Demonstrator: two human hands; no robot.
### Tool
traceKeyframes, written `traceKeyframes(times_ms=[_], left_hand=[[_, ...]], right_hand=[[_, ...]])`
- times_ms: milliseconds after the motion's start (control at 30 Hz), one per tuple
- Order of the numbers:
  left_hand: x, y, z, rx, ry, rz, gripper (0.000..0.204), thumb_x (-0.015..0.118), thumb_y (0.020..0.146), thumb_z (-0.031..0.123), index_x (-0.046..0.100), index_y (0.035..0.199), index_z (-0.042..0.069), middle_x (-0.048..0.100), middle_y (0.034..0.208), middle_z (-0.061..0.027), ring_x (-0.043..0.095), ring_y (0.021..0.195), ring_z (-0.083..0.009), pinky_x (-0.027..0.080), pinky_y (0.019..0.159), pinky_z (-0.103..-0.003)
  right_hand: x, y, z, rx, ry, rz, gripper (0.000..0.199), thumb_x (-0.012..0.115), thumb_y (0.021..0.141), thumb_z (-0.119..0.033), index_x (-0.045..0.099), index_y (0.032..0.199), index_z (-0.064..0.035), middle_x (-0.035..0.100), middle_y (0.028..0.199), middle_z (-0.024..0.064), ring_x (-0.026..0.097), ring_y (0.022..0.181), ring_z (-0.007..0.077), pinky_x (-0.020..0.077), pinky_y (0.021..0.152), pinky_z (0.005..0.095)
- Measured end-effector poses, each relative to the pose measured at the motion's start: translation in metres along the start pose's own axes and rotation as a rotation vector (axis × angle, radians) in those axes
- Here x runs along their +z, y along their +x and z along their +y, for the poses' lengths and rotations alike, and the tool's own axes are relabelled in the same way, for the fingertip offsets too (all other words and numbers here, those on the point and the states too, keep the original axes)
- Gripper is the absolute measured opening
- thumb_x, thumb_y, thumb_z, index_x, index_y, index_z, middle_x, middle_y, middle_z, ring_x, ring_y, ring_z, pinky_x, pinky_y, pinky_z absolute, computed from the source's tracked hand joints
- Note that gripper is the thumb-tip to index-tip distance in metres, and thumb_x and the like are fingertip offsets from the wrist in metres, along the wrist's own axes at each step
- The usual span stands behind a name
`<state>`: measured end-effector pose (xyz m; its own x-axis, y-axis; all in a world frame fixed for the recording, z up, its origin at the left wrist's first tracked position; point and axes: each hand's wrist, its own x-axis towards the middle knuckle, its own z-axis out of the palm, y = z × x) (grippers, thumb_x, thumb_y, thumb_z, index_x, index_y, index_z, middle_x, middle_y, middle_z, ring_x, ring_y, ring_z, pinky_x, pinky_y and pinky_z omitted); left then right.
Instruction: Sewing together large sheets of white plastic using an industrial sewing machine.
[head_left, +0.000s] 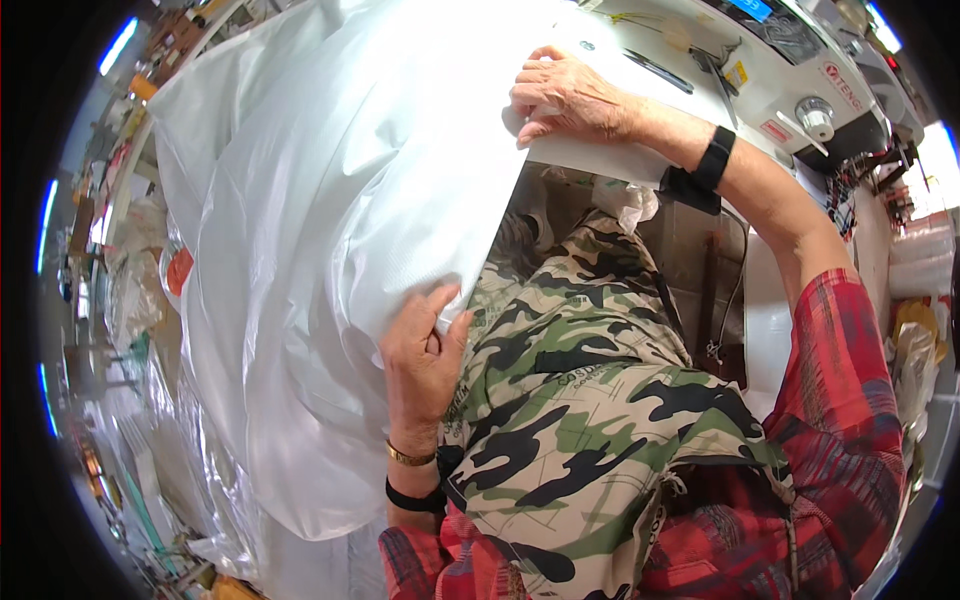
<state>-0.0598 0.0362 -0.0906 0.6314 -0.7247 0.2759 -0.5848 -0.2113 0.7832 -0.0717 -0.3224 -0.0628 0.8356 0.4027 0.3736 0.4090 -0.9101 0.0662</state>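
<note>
A large sheet of shiny white fabric [330, 210] spreads over the table and hangs down in folds at the left. My left hand [420, 350] pinches its near edge between thumb and fingers, close to my lap. Farther up along the same edge, my right hand [570, 97] is closed on the fabric, thumb below and fingers curled on top. Just beyond that hand lies the white bed of a sewing machine [690, 60]. Strong glare washes out the far part of the sheet, and the needle area cannot be made out.
A camouflage apron [590, 400] covers my lap beside the fabric edge. A white crumpled scrap [625, 203] hangs at the table's front edge. The machine's handwheel knob [815, 118] stands at right. Clear plastic wrapping [190, 440] lies along the left.
</note>
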Motion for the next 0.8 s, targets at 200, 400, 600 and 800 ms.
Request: traceKeyframes(times_ms=[200,400,600,800], left_hand=[[0.032,0.015,-0.006,0.307,0.067,0.046,0.015,0.058,0.07,-0.004,0.062,0.081,0.006,0.052,0.068,-0.0084,0.051,0.053,-0.0255,0.04,0.048,-0.035],[0.042,0.034,0.001,0.519,0.231,-0.08,0.014,0.059,0.068,0.002,0.048,0.062,0.009,0.04,0.059,-0.006,0.046,0.047,-0.025,0.036,0.043,-0.038],[0.04,0.053,0.005,0.58,0.287,-0.109,0.016,0.059,0.068,0.002,0.045,0.061,0.009,0.039,0.058,-0.0068,0.045,0.046,-0.0253,0.036,0.042,-0.038],[0.042,0.091,0.009,0.652,0.383,-0.112,0.01,0.06,0.07,0.0,0.052,0.068,0.004,0.046,0.062,-0.0098,0.049,0.053,-0.0283,0.039,0.048,-0.038]], right_hand=[[0.002,-0.006,0.028,0.164,-0.163,0.012,0.042,0.063,0.089,-0.047,0.055,0.097,-0.0071,0.057,0.093,0.0079,0.058,0.095,0.0245,0.0439,0.093,0.0416],[0.005,-0.015,-0.004,0.652,-0.231,-0.037,0.046,0.059,0.092,-0.048,0.057,0.099,-0.0024,0.059,0.098,0.0131,0.058,0.099,0.0284,0.0486,0.089,0.0417],[0.004,-0.024,-0.002,0.737,-0.144,0.027,0.045,0.058,0.092,-0.051,0.059,0.096,-0.0065,0.06,0.1,0.0129,0.057,0.102,0.028,0.0445,0.087,0.0423],[0.011,-0.029,0.006,0.776,-0.033,0.045,0.042,0.06,0.091,-0.049,0.059,0.101,-0.0081,0.058,0.101,0.0132,0.053,0.105,0.0299,0.0382,0.091,0.0452]])
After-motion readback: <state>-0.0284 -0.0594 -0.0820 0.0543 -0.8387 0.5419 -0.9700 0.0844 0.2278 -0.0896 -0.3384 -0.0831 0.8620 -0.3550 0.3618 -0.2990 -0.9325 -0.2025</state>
